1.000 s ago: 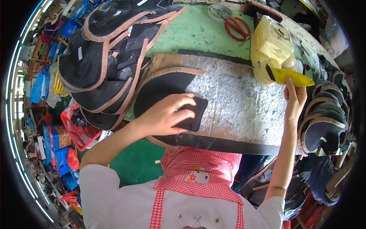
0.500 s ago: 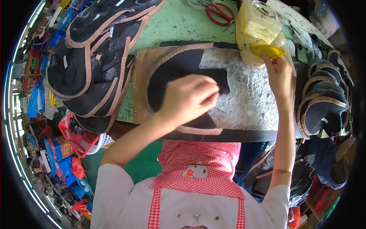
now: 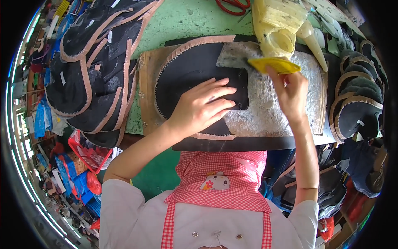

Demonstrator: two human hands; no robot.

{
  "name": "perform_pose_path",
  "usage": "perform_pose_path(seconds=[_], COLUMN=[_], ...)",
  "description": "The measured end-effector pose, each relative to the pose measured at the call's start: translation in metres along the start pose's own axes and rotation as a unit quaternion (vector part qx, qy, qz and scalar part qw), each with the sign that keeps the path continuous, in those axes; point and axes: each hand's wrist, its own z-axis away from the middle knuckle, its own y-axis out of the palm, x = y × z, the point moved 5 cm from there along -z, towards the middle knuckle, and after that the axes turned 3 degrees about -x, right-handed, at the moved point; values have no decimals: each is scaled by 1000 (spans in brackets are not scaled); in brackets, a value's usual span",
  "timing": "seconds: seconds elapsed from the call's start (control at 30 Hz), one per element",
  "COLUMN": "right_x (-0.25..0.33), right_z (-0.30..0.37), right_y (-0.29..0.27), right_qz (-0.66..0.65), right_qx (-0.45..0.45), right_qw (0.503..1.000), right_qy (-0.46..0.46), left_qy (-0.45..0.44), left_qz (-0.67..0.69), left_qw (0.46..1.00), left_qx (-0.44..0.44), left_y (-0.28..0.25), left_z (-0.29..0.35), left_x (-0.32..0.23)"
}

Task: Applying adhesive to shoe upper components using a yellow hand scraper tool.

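A black curved material piece with a tan, notched edging strip lies on a worn board coated in whitish residue. Fingers spread, my left hand rests flat over the piece, near a smaller black rectangular part at its right side. My right hand pinches a flat yellow spreader above the board's right half. Just beyond that hand is a cloudy yellow plastic container, its round opening facing me.
Similar edged black pieces are piled at the left, with another stack at the right. Red-handled scissors lie on the green tabletop at the back. A red basket stands below the left side.
My right hand has brought the spreader away from the container's mouth, toward me and left. My left hand has gone from curled above the piece to spread flat on it.
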Motion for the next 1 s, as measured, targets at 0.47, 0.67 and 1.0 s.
perform_pose_path(seconds=[0.47, 0.67, 1.0], right_x=[13, 20, 43], right_z=[64, 58, 30], right_y=[-16, -12, 15], right_qz=[-169, -138, -84], right_qx=[104, 121, 107], right_qw=[980, 982, 971], right_qy=[-6, -45, -197], left_qy=[-14, -1, -100], left_qz=[71, 55, 319], left_qw=[997, 998, 935], left_qx=[11, -1, -121], left_y=[-1, 2, -7], left_z=[3, 6, 20], left_x=[3, 6, 33])
